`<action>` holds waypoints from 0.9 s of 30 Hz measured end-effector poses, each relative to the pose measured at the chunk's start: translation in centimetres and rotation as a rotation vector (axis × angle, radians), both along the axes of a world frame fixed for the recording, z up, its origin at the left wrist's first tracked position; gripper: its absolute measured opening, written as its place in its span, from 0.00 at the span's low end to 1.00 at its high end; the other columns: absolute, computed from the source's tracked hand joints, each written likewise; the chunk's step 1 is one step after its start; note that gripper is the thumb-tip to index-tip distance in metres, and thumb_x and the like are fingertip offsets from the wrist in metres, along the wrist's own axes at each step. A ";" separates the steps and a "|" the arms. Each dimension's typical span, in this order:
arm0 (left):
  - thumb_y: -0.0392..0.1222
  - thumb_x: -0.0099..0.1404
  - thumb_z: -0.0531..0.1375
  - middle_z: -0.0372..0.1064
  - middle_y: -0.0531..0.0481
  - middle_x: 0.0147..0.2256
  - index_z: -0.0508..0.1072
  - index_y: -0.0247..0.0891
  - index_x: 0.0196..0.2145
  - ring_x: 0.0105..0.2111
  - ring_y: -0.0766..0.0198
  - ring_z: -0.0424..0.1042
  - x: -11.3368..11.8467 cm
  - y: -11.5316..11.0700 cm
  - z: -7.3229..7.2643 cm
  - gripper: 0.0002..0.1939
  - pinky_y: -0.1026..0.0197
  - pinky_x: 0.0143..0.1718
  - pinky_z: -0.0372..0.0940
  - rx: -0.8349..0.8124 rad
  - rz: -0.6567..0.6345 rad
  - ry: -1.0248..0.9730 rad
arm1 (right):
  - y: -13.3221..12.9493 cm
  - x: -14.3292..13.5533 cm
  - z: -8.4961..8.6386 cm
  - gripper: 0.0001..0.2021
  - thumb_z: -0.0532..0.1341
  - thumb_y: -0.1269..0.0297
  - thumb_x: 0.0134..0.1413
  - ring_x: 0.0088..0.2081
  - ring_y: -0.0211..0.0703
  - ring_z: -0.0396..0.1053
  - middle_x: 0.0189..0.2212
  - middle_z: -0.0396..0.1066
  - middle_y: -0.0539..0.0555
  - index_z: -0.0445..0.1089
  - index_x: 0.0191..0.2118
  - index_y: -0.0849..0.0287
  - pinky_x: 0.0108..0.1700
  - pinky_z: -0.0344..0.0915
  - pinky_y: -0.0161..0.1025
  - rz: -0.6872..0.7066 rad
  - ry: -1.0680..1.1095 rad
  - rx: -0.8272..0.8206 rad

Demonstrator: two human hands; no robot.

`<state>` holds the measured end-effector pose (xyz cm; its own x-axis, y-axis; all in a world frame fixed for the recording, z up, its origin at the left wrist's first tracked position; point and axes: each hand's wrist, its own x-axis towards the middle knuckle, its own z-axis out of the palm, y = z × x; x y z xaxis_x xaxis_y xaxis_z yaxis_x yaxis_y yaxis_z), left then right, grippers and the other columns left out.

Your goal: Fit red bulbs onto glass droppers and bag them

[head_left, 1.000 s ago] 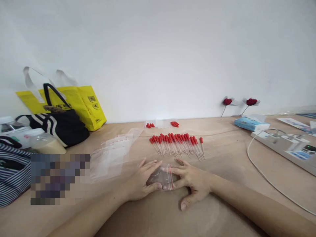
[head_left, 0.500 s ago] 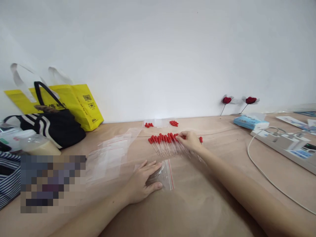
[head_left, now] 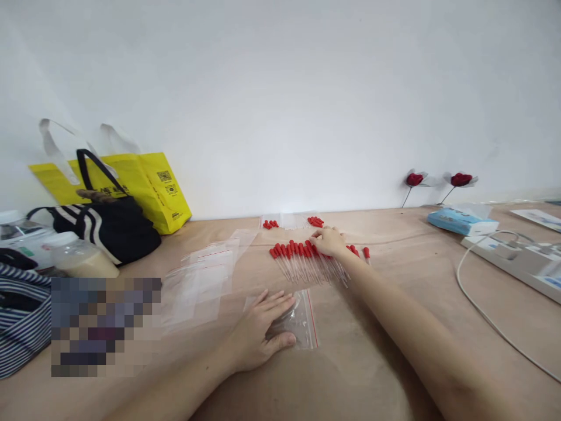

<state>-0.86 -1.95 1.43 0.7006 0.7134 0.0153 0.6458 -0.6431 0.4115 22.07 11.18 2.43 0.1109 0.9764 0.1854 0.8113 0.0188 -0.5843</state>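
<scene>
Right hand at the red-bulbed droppers, left hand flat on a clear bag

The row of red-bulbed droppers [head_left: 298,260] lies on the counter [head_left: 350,368]. At its far side, the right hand [head_left: 329,242] has its fingers bent down among the red bulbs; whether it grips one cannot be told. Nearer the person than the row, the left hand [head_left: 265,330] is spread, palm down, pressing on a clear zip bag [head_left: 307,327] with a red line. Overlapping clear bags [head_left: 199,283] lie left of the row, and a blue tissue pack [head_left: 458,221] lies well to its right.
</scene>
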 end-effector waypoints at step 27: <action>0.54 0.59 0.53 0.49 0.46 0.58 0.49 0.42 0.58 0.58 0.53 0.47 0.7 -0.2 0.7 0.32 0.43 0.57 0.40 -0.022 0.047 0.025 | -14.1 0.9 -4.2 0.16 0.59 0.50 0.45 0.28 0.37 0.67 0.27 0.67 0.49 0.59 0.34 0.57 0.35 0.62 0.39 0.334 1.092 -0.087</action>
<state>-0.15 -2.17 2.14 0.6660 0.7458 -0.0179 0.6855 -0.6023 0.4090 22.99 -2.96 -1.81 -0.0961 0.9922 0.0795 -0.1677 0.0626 -0.9838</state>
